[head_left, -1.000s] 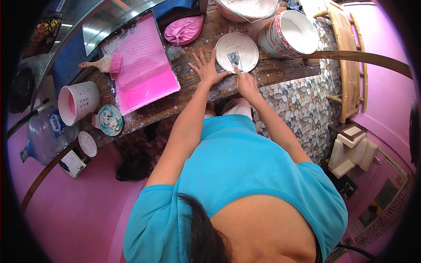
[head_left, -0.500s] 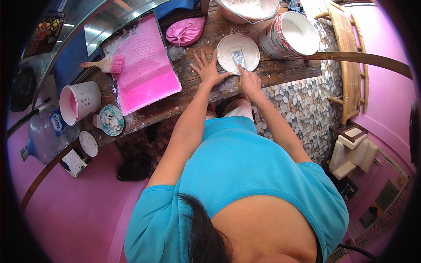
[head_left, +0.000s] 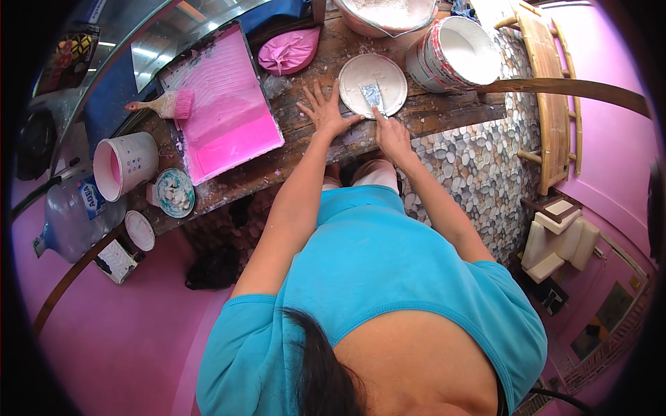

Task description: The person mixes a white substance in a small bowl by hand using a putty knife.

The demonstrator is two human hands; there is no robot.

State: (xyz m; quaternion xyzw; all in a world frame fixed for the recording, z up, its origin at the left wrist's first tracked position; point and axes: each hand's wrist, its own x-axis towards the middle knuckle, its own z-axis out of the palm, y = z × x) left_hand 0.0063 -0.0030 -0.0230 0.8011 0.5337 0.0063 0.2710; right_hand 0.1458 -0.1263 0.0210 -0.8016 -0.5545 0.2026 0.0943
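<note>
We wear a turquoise top (head_left: 388,263) with short, loose sleeves (head_left: 239,322), stitched hems and a scooped neckline (head_left: 406,306).

I log remotely: wooden table (head_left: 447,116), holding white lid (head_left: 393,82); from the lid, paint tray (head_left: 218,87) at nine o'clock, pink bag (head_left: 287,53) ten, bowl (head_left: 368,26) twelve, bucket (head_left: 424,67) two.

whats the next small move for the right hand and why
Probably a short, light stroke of the scraper across the round white disc: the right hand grips its handle, the blade lies over the disc's smeared face, and the left hand is spread on the wooden table beside the rim.
</note>
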